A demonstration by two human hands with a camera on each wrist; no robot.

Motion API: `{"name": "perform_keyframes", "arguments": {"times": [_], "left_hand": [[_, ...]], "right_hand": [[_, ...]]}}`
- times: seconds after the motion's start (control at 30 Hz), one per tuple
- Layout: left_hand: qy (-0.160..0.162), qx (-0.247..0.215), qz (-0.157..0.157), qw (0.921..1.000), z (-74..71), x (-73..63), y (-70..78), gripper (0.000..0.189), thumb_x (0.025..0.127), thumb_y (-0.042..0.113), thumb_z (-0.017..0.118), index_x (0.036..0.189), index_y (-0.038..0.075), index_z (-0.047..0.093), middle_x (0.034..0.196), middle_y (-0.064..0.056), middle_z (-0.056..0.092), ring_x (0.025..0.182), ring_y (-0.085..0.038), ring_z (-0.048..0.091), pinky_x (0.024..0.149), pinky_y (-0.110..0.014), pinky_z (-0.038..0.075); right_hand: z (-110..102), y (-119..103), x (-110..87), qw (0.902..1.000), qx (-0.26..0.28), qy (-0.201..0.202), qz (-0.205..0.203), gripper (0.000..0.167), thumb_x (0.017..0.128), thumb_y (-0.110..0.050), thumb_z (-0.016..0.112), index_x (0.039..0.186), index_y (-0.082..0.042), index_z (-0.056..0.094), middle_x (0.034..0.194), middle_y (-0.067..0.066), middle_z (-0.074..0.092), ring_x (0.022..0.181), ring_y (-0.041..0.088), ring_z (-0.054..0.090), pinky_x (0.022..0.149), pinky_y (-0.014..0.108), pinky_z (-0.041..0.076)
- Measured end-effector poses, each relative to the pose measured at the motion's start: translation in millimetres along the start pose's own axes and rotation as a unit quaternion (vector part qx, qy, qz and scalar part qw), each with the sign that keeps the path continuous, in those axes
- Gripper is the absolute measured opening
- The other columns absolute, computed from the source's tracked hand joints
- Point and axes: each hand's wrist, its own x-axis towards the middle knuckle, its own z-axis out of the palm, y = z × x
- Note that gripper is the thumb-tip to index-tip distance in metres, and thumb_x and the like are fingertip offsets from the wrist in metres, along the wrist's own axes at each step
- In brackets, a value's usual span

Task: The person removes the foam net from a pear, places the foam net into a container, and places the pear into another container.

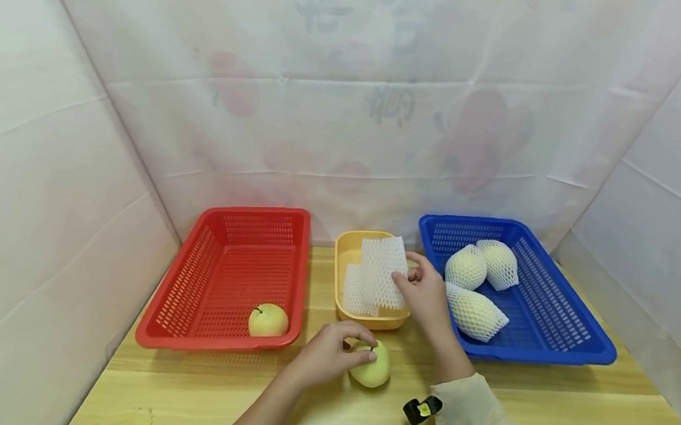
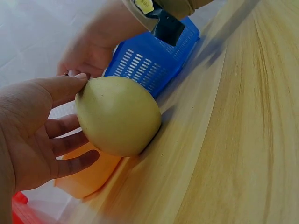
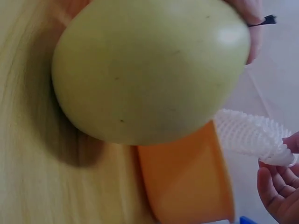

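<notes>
A pale yellow-green pear [image 1: 375, 370] stands on the wooden table in front of the small yellow basket [image 1: 340, 256]. My left hand [image 1: 328, 353] pinches it near the stem; in the left wrist view, the thumb lies against the top of the pear [image 2: 119, 116] and the other fingers are spread beside it. Over the yellow basket, my right hand [image 1: 428, 296] holds a white foam fruit net [image 1: 379, 265] by its right edge between thumb and fingers. Another foam net [image 1: 355, 290] lies in that basket. In the right wrist view the held net [image 3: 252, 135] appears beyond the pear.
At the left, a red basket [image 1: 153, 336] holds one bare pear [image 1: 268, 320]. A blue basket [image 1: 545, 355] at the right contains three net-wrapped pears [image 1: 466, 268]. White printed sheets [image 1: 349, 106] enclose the table [image 1: 570, 417] behind and at both sides.
</notes>
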Motion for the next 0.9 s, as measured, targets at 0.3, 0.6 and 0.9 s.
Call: {"name": "perform_keyframes", "arguments": {"times": [0.3, 0.6, 0.9], "left_hand": [[-0.007, -0.001, -0.009, 0.9999, 1.7, 0.2, -0.7, 0.018, 0.089, 0.032, 0.073, 0.104, 0.022, 0.074, 0.110, 0.012, 0.070, 0.110, -0.009, 0.060, 0.086, -0.027, 0.053], [-0.006, 0.000, -0.003, 1.0000, 3.6, 0.3, -3.0, 0.017, 0.089, 0.033, 0.072, 0.104, 0.023, 0.073, 0.109, 0.013, 0.069, 0.109, -0.008, 0.060, 0.084, -0.024, 0.052], [0.002, -0.005, 0.002, 1.0000, 1.2, 0.7, -2.2, 0.016, 0.089, 0.031, 0.073, 0.102, 0.022, 0.074, 0.108, 0.012, 0.070, 0.109, -0.007, 0.060, 0.084, -0.025, 0.052]], "right_hand": [[17.2, 13.4, 12.8, 0.9943, 0.048, -0.065, 0.069, 0.055, 0.090, -0.023, 0.071, 0.140, -0.015, 0.049, 0.061, 0.003, 0.054, 0.049, 0.017, 0.048, 0.047, 0.030, 0.046], [31.2, 17.1, 18.4, 0.9866, 0.026, -0.120, 0.108, 0.062, 0.089, -0.022, 0.072, 0.143, -0.010, 0.044, 0.080, 0.013, 0.069, 0.059, 0.021, 0.065, 0.063, 0.039, 0.059], [31.2, 11.7, 10.3, 0.9739, -0.200, -0.107, -0.003, 0.061, 0.089, -0.038, 0.068, 0.140, -0.010, 0.049, 0.112, 0.017, 0.069, 0.095, 0.033, 0.066, 0.079, 0.048, 0.056]]}}
